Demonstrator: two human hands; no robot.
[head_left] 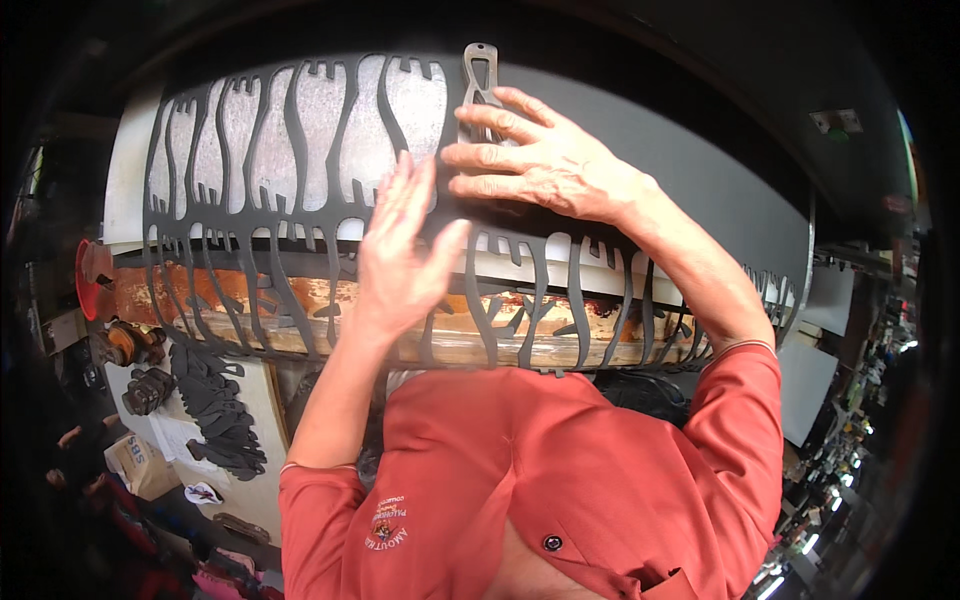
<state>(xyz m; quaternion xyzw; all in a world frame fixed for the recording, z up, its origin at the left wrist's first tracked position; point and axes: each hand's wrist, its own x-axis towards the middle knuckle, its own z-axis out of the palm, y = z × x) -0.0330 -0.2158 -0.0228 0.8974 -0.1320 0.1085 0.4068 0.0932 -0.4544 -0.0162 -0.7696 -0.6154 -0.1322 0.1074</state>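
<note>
A narrow metal cutting die [481, 66] with an open frame lies on a black sheet [600, 130], its lower part covered by my right hand [550, 165]. The fingers of that hand are spread and reach across the die; its thumb is hidden. Just left of it, my left hand [400, 250] is raised over the cut part of the sheet, open, fingers straight and a little blurred, holding nothing. Long curved openings with notched ends fill the sheet's left side, leaving a thin black web [285, 290] that hangs over the near edge.
Under the web runs a worn wooden edge [400, 335] with small black scraps. At lower left, a side table [265, 400] carries a pile of dark cut pieces [215, 410]. A red round object [95, 280] stands at the left end. Dark machinery [700, 50] spans the far side.
</note>
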